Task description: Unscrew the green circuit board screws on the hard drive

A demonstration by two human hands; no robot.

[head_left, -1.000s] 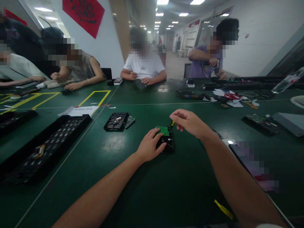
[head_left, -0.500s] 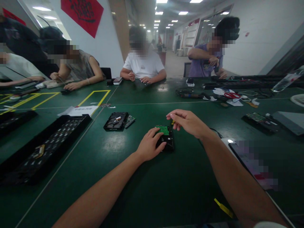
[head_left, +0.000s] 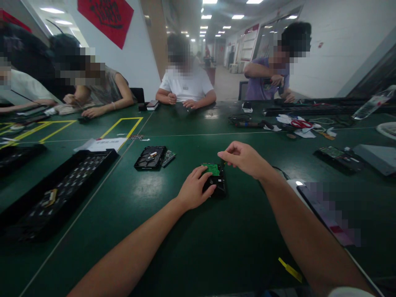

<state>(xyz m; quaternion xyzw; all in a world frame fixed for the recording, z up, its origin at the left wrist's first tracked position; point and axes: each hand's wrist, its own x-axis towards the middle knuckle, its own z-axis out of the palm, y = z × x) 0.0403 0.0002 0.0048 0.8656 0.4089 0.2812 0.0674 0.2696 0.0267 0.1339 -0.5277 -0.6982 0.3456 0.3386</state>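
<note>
My left hand [head_left: 195, 189] rests over a black hard drive [head_left: 219, 187] on the green table, holding it down with thumb and fingers across it. A green circuit board [head_left: 213, 169] shows on the drive's upper face, partly under my fingertips. At the drive's far right corner, my right hand [head_left: 239, 159] is closed in a pinch. Between its fingers is a small, thin tool, yellowish and dark, mostly hidden by them; its exact kind does not show. Left of my hands lie another opened drive casing [head_left: 150, 158] and a loose circuit board [head_left: 168, 158].
A long black tray [head_left: 89, 163] with small parts stands at left. To the right are a phone [head_left: 321, 212], another drive [head_left: 337, 159] and a grey box [head_left: 377, 157]. A yellow strip [head_left: 290, 270] lies near the front edge. Several people work across the table [head_left: 173, 231].
My right hand has turned slightly, its fingers curling in closer around the small tool, whose yellow part now shows less. My left hand stays on the hard drive.
</note>
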